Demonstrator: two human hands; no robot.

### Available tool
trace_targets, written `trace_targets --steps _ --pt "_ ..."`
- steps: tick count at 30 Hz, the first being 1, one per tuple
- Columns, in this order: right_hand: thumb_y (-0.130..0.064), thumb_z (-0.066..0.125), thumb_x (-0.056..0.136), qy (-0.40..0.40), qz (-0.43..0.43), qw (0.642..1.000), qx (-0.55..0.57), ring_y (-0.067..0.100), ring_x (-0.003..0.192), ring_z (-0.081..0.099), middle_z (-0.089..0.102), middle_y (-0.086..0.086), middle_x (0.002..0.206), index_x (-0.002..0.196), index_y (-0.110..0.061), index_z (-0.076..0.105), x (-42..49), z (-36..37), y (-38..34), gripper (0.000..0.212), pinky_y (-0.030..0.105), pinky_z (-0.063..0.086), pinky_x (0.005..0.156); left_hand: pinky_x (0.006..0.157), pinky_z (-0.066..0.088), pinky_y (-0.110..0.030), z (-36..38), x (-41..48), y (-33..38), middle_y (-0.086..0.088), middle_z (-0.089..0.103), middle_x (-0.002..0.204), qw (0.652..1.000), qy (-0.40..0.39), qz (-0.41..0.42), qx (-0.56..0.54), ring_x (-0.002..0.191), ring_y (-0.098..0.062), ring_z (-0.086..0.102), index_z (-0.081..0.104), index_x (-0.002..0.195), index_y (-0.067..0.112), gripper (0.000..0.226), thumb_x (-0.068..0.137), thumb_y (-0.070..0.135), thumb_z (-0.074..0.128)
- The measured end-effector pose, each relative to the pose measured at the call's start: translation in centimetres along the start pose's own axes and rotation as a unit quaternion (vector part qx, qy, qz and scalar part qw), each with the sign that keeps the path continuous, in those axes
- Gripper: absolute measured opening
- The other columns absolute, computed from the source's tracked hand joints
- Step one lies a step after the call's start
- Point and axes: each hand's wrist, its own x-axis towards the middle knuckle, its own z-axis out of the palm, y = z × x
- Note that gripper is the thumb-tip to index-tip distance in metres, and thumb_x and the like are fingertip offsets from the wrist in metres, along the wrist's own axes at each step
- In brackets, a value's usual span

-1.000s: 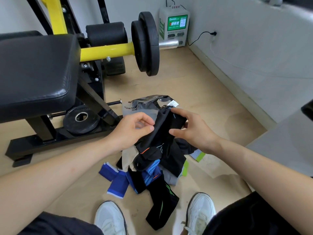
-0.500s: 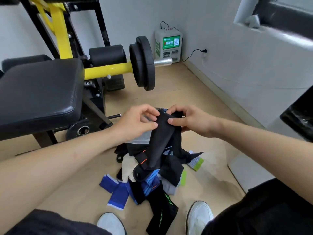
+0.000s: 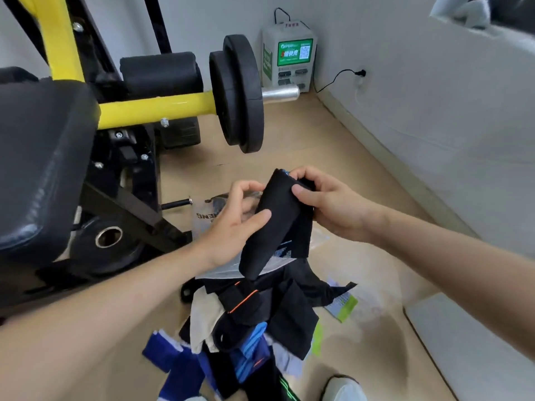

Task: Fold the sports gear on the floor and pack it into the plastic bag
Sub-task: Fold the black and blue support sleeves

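Both your hands hold a folded black sleeve (image 3: 272, 224) up over the floor (image 3: 333, 134): your left hand (image 3: 231, 227) clasps its left side, thumb in front and fingers (image 3: 249, 186) curled behind, while your right hand (image 3: 335, 204) pinches its far top end. The clear plastic bag (image 3: 207, 218) shows just behind your left hand, and the other gear (image 3: 260, 322) lies heaped on the floor nearer you.
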Motion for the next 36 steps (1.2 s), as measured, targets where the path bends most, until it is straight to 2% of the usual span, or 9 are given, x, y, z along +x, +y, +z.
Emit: trace_targets --steps 6,9,12,15,20,23,27,31,36 --pt "-0.015 0.047 0.105 0.081 0.014 0.983 0.163 0.012 0.080 0.063 0.063 0.000 0.093 0.112 -0.017 0.048 -0.7 1.8 5.2 0.008 0.026 0.054 0.068 0.095 0.053 -0.028 2.0 -1.8 -6.0 0.000 0.057 0.139 1.000 -0.007 0.013 -0.016 0.121 -0.011 0.061 0.036 0.139 0.034 0.042 0.105 0.017 0.052" --pt "-0.024 0.064 0.095 0.113 0.013 0.989 0.089 0.022 0.101 0.065 0.060 0.008 0.118 0.120 -0.025 0.046 -2.1 2.7 7.3 0.031 0.039 0.058 0.087 0.110 0.047 -0.039 4.1 -2.7 -7.7 0.001 0.053 0.142 0.998 0.057 0.014 -0.015 0.132 -0.014 0.053 0.042 0.139 0.036 0.043 0.102 0.019 0.057" --pt "-0.029 0.069 0.083 0.111 -0.047 0.990 -0.070 0.028 0.125 0.054 0.044 0.010 0.139 0.132 -0.041 0.036 -3.7 2.9 9.6 0.061 0.051 0.051 0.100 0.106 0.050 -0.047 5.9 -3.2 -8.2 0.003 0.060 0.131 0.990 0.142 0.023 -0.016 0.124 -0.015 0.059 0.051 0.131 0.041 0.043 0.098 0.017 0.064" --pt "-0.008 0.064 0.092 0.086 -0.098 0.989 -0.074 0.026 0.134 0.049 0.039 0.001 0.151 0.150 -0.043 0.019 -4.9 3.7 11.9 0.081 0.052 0.048 0.105 0.095 0.057 -0.048 6.7 -3.2 -8.7 0.004 0.066 0.119 0.973 0.227 0.002 -0.035 0.110 -0.014 0.066 0.056 0.123 0.044 0.041 0.096 0.016 0.068" --pt "-0.010 0.063 0.096 0.127 -0.107 0.977 -0.137 0.009 0.148 0.027 0.029 -0.010 0.161 0.158 -0.025 0.018 -5.8 5.6 14.3 0.078 0.046 0.031 0.120 0.085 0.055 -0.030 7.9 -3.6 -9.4 0.009 0.064 0.111 0.957 0.284 -0.043 -0.044 0.093 0.002 0.065 0.051 0.127 0.038 0.035 0.099 0.019 0.062" --pt "-0.014 0.061 0.098 0.087 -0.084 0.986 -0.115 0.004 0.145 0.032 0.033 -0.011 0.159 0.159 -0.018 0.011 -6.6 6.5 14.3 0.079 0.039 0.031 0.120 0.087 0.053 -0.022 8.8 -3.9 -9.0 0.010 0.059 0.117 0.959 0.262 -0.053 -0.095 0.097 0.005 0.064 0.043 0.132 0.033 0.034 0.104 0.017 0.054" --pt "-0.002 0.061 0.095 0.089 -0.070 0.988 -0.103 0.003 0.136 0.045 0.044 -0.011 0.150 0.157 -0.016 0.016 -7.9 6.1 14.6 0.078 0.029 0.040 0.112 0.106 0.049 -0.034 9.4 -4.7 -9.7 0.002 0.052 0.135 0.970 0.203 -0.059 -0.119 0.121 -0.006 0.058 0.038 0.137 0.032 0.039 0.105 0.014 0.049" --pt "0.007 0.062 0.090 0.155 -0.072 0.983 -0.068 0.014 0.119 0.060 0.059 0.001 0.132 0.150 -0.022 0.033 -8.4 4.3 15.3 0.072 0.033 0.051 0.094 0.095 0.054 -0.035 8.4 -5.5 -10.8 0.000 0.057 0.135 0.980 0.121 -0.061 -0.148 0.113 -0.014 0.065 0.049 0.135 0.039 0.049 0.098 0.008 0.059" --pt "0.007 0.066 0.089 0.081 -0.049 0.995 0.017 0.025 0.112 0.065 0.061 0.005 0.129 0.153 -0.038 0.028 -9.1 2.9 15.6 0.087 0.034 0.056 0.087 0.090 0.057 -0.029 6.3 -5.6 -11.7 0.004 0.067 0.131 0.990 0.011 -0.043 -0.131 0.114 -0.018 0.068 0.058 0.135 0.031 0.060 0.092 -0.009 0.065"
